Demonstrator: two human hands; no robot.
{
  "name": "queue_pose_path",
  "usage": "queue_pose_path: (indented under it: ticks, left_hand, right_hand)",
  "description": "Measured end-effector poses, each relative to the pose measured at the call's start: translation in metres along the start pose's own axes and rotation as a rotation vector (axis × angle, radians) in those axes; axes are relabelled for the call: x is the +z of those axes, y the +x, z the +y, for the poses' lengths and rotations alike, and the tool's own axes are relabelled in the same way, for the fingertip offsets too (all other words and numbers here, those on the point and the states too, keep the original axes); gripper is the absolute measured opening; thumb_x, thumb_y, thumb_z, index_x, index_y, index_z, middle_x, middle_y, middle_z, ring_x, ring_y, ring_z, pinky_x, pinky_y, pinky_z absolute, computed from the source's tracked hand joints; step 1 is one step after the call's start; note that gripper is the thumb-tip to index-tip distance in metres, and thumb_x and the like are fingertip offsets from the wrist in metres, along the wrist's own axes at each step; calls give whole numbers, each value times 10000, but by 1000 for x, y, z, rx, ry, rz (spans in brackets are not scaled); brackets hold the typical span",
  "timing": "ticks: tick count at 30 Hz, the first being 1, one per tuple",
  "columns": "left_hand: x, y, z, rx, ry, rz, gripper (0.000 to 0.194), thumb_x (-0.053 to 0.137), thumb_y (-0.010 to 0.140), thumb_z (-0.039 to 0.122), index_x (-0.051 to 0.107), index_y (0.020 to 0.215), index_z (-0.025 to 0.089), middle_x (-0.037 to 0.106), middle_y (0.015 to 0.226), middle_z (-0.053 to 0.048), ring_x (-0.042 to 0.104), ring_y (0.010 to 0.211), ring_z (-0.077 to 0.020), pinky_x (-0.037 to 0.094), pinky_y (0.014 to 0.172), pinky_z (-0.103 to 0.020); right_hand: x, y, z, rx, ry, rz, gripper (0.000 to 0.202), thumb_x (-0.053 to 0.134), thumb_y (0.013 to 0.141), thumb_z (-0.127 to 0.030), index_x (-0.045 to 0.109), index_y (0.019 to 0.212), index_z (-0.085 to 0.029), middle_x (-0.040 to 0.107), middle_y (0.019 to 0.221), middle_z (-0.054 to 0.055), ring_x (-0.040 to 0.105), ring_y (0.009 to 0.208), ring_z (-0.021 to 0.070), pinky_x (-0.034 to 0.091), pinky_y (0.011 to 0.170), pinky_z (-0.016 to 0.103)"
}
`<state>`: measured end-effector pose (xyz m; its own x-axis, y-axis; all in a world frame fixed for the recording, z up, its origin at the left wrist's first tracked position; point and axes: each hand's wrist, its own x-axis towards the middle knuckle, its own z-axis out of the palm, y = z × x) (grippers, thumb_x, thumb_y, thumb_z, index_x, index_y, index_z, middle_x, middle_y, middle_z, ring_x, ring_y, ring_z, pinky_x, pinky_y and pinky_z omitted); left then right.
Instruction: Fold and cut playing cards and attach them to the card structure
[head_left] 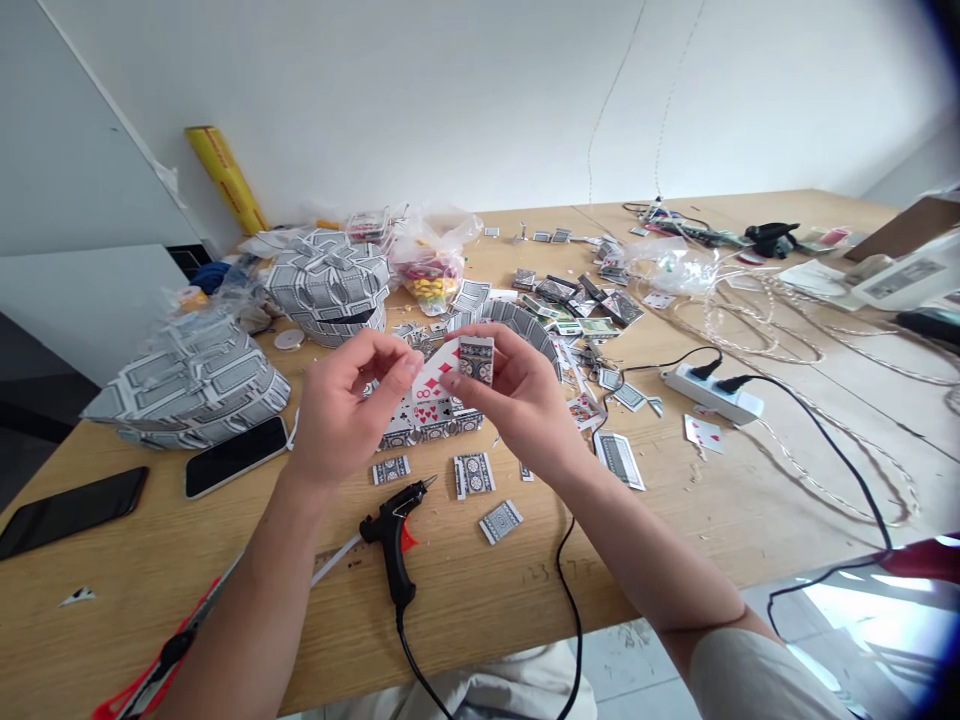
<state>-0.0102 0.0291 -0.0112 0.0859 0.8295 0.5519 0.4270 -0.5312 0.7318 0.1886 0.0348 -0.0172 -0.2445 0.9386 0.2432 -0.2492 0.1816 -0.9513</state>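
My right hand [521, 400] grips a playing card [429, 383], an eight of diamonds, together with a folded card piece [476, 358] with a dark patterned back. My left hand [345, 400] is closed, with thumb and forefinger pinched at the left edge of that card. Behind and below the hands lies a low structure of joined cards [431, 432], partly hidden. Nearer to me are folded card pieces [474, 473] and a single patterned piece [501, 521]. A black glue gun [395, 540] with an orange trigger lies beside them, its nozzle pointing up and right.
Two lidded boxes of folded cards [195, 385] [330, 285] stand at left, by two phones [236, 457] [71, 512]. A red cutter [172, 650] lies front left. Loose cards [577, 300] spread behind. At right are a power strip [712, 393], its cables and coiled cord [750, 330].
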Motion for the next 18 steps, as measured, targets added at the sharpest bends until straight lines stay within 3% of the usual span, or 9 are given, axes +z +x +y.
queue_pose_path:
  ticks: [2, 3, 6, 12, 18]
  left_hand:
    - [-2, 1, -1, 1, 15, 10, 145, 665, 1064, 295, 710, 957, 208, 709, 836, -3, 616, 715, -132, 483, 635, -264]
    - [-3, 1, -2, 3, 31, -3, 134, 653, 1071, 285, 706, 977, 205, 711, 846, -1, 619, 721, -130, 484, 643, -261]
    - [-8, 3, -2, 41, 108, -79, 113, 639, 1081, 270, 700, 1014, 202, 689, 827, 14, 600, 697, -123, 474, 657, -264]
    - [-8, 1, 3, 195, 233, -152, 139, 653, 1071, 227, 713, 949, 200, 716, 820, 15, 630, 744, -134, 493, 737, -271]
    - [-7, 1, 4, -26, -74, -89, 287, 589, 1134, 390, 811, 1079, 217, 743, 837, -14, 641, 712, -141, 500, 655, -267]
  right_hand:
    - [-1, -1, -1, 22, -9, -71, 533, 964, 804, -326, 710, 1269, -270, 802, 986, 7, 710, 845, 180, 587, 781, 349]
    - [-2, -1, -2, 26, -33, -102, 496, 954, 826, -347, 734, 1261, -264, 811, 1006, 15, 723, 869, 185, 589, 800, 354]
    - [-4, 0, -4, 6, -143, -111, 267, 871, 922, -464, 821, 1040, -229, 818, 987, 33, 722, 892, 177, 567, 808, 339]
    - [-7, 4, 8, 26, -200, -128, 261, 902, 889, -461, 832, 941, -215, 827, 915, 42, 713, 826, 179, 538, 748, 335]
    - [-8, 5, 4, 46, -43, -12, 230, 973, 808, -404, 838, 873, -229, 795, 834, 10, 669, 751, 143, 522, 706, 304]
